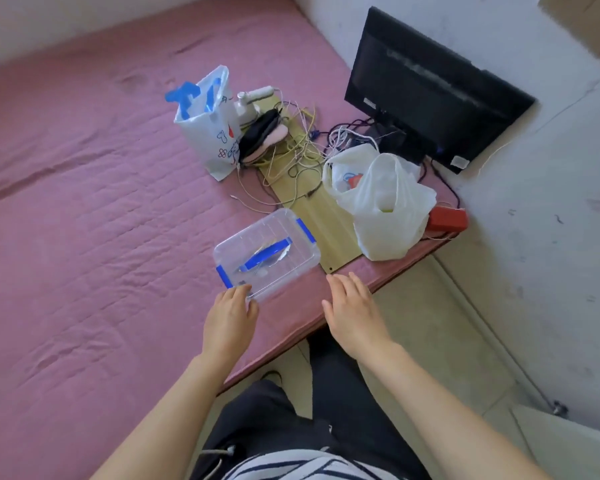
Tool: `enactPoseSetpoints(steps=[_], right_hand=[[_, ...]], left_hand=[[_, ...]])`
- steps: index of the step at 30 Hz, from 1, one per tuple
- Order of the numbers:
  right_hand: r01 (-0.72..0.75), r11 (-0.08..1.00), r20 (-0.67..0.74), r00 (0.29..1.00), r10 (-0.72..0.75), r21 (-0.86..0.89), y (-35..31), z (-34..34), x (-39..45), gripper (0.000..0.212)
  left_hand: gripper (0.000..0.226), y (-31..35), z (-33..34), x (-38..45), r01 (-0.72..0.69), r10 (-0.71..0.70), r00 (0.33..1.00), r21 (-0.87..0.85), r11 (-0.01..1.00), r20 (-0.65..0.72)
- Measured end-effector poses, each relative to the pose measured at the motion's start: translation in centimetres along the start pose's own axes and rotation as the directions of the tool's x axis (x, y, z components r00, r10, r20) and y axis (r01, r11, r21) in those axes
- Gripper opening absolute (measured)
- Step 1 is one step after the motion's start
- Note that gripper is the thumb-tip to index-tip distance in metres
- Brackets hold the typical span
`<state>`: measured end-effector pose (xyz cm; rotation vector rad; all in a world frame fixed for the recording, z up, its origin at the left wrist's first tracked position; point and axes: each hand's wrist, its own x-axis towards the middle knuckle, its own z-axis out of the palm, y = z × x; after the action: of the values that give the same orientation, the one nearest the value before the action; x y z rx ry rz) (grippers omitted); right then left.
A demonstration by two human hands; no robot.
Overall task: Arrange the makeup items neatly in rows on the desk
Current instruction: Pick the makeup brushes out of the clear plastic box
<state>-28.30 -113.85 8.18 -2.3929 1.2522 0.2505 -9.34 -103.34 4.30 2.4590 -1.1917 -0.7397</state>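
Pink quilted mattress (84,202) bears our clear plastic blue-latched box (267,252), long axis slanting up-right; left hand (230,317) touches its near corner, right hand (352,306) hovers beside, both flat and empty.

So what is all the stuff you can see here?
clear box: one, clear with blue clips, on pink mattress
printed bag: one, white and blue, behind box
plastic bag: one, white, right of box
monitor: one, black, against wall
cables: a tangle, mixed colours, on wooden board
red box: one, behind plastic bag
left hand: open, touching clear box
right hand: open, beside it
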Motion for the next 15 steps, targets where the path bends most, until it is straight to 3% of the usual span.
enactPoseSetpoints(steps=[7, 15], right_hand=[[0.263, 0.960, 0.176, 0.954, -0.244, -0.098, 3.2, -2.5, 8.8, 0.051], [0.411, 0.906, 0.261, 0.890, -0.374, -0.101, 5.0, -0.2, 17.4, 0.050]], left_hand=[[0.027, 2.4, 1.8, 3.9, 0.237, -0.249, 0.957, -0.092, 0.967, -0.147], [0.028, 3.4, 5.4, 7.6, 0.355, -0.374, 0.892, -0.117, 0.927, -0.252]])
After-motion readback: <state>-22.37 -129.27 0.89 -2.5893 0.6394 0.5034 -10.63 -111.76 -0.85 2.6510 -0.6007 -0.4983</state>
